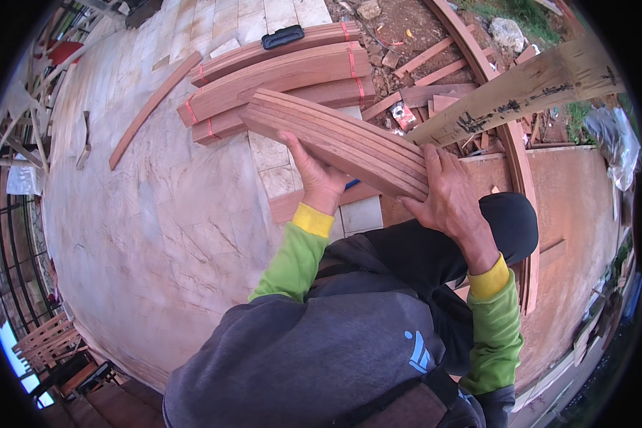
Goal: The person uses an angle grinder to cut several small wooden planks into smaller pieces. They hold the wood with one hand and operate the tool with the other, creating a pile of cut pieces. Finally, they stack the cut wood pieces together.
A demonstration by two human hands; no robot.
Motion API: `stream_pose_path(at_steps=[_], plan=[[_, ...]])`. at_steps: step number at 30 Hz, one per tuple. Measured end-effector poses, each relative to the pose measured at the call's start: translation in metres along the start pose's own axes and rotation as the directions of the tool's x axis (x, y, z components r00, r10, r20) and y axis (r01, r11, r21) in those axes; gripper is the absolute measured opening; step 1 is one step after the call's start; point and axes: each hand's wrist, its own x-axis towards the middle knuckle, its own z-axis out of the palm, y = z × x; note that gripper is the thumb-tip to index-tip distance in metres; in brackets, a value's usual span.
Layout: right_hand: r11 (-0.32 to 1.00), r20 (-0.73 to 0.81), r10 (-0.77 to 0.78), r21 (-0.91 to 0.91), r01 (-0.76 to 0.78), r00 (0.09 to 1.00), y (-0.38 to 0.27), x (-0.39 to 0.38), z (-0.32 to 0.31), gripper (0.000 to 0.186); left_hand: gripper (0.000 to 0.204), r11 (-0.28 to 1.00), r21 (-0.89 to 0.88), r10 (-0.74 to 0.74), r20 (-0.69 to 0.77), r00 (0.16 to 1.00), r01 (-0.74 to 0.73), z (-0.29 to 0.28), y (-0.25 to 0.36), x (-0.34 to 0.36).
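Observation:
A stack of reddish-brown wooden planks (342,143), several boards thick, is held up in front of me, tilted down to the right. My left hand (314,171) supports its near face and underside, thumb against the side and the other fingers hidden beneath. At the right end my right hand (446,189) is wrapped around the planks, fingers over the top and thumb on the near side. Just beyond lie bundles of similar planks (278,80) tied with red string, with a black case (282,37) resting on the farthest one.
A single curved plank (153,110) lies on the pale tiled floor (157,207) to the left. A wide board with dark writing (513,93) slants in at the right, near a long beam (510,143) and wood offcuts on soil. Clear plastic (612,146) lies at far right.

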Motion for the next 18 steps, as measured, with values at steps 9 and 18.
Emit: stream_pose_path(at_steps=[9, 18], plan=[[0.968, 0.165, -0.220, -0.082, 0.236, 0.961, -0.041, 0.061, 0.073, 0.080, 0.087, 0.994, -0.016, 0.104, -0.215, 0.971, -0.110, -0.095, 0.059, 0.021], [0.924, 0.043, -0.353, -0.141, 0.356, 0.935, -0.045, 0.080, 0.136, 0.077, 0.089, 0.990, -0.103, 0.067, -0.220, 0.973, -0.091, -0.155, 0.074, 0.028]])
